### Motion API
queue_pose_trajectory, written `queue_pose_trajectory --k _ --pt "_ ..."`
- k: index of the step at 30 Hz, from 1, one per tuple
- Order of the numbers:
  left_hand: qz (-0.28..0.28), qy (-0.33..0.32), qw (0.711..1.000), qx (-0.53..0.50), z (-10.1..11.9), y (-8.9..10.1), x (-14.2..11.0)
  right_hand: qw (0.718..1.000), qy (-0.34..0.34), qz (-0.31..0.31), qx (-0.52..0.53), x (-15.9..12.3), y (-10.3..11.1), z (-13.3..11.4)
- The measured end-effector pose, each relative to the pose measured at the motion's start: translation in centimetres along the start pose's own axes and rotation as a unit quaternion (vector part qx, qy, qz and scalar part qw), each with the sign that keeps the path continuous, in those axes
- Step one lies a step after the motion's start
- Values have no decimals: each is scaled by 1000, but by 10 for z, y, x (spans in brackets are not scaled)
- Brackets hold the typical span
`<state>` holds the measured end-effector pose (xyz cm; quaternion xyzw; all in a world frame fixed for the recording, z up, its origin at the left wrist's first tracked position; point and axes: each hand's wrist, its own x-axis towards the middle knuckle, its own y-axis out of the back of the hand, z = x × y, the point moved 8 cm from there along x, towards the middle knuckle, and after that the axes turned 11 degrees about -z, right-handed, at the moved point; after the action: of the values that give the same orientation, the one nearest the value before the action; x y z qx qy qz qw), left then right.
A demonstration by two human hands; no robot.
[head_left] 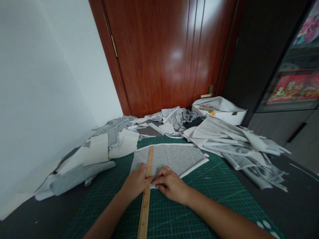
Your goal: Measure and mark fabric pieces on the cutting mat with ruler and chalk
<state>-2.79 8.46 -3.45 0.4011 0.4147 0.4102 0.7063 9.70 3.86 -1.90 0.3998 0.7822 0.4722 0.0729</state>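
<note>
A wooden ruler [147, 196] lies lengthwise on a green cutting mat [204, 199], crossing a flat grey fabric piece [174, 157] with white edging. My left hand [136, 182] presses on the ruler from its left side, fingers curled over it at the fabric's near edge. My right hand [171, 186] sits just right of the ruler, fingers pinched together on something small and dark against the ruler's edge; I cannot make out what it is.
Heaps of grey and white fabric scraps [99, 152] lie to the left and another pile [239, 142] to the right. A white box [224, 114] stands at the back by a brown door [169, 56]. A small pink chalk piece [206, 155] rests on the mat.
</note>
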Motion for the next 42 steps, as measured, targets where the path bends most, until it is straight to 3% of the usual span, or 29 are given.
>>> queue_pose_trajectory --k 9,19,28,36,42 --pt "27 63 997 23 -3 8 7 1000 23 -22 1 0 -3 -8" --pt "6 68 998 -10 0 14 4 998 50 -26 20 2 -3 -10" --pt "23 45 998 -27 -6 11 7 997 59 -30 36 3 -4 -5" --pt "-110 11 977 -183 -16 -11 9 996 49 -15 78 4 -3 1" --pt "-134 -23 956 -259 -21 -17 10 997 36 18 66 3 1 -2"
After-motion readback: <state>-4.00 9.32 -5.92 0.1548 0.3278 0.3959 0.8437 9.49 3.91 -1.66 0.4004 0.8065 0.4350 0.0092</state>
